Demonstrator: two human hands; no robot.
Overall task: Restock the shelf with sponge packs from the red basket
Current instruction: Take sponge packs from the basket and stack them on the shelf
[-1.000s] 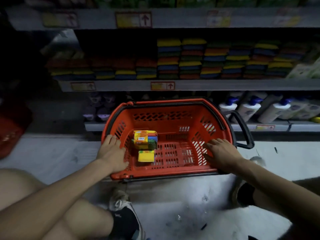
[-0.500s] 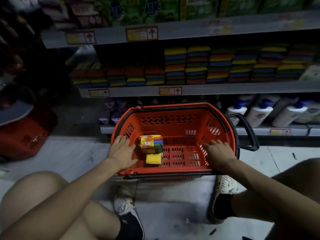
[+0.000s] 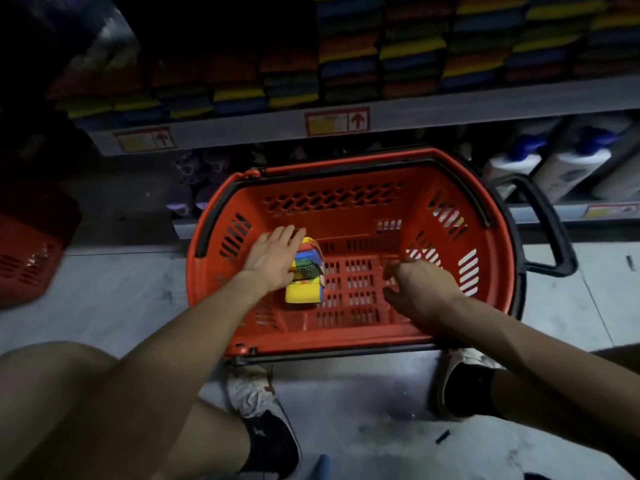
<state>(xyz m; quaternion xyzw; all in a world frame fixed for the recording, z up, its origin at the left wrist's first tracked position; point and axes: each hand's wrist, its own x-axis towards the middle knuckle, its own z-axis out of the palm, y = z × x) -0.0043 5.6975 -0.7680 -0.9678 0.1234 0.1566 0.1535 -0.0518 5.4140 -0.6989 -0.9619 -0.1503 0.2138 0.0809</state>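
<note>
Head view: both hands reach into the red plastic basket [image 3: 349, 188] on the floor. Left hand [image 3: 273, 259], fingers spread, lies flat on the multicoloured sponge packs [image 3: 304, 275]; right hand [image 3: 417, 289] hovers half-curled, empty. Beyond, the grey shelf [image 3: 450, 109] holds stacked sponges.

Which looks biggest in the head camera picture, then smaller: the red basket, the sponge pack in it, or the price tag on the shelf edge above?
1. red basket
2. sponge pack and price tag: they look alike, and the tag sits farther away.
</note>
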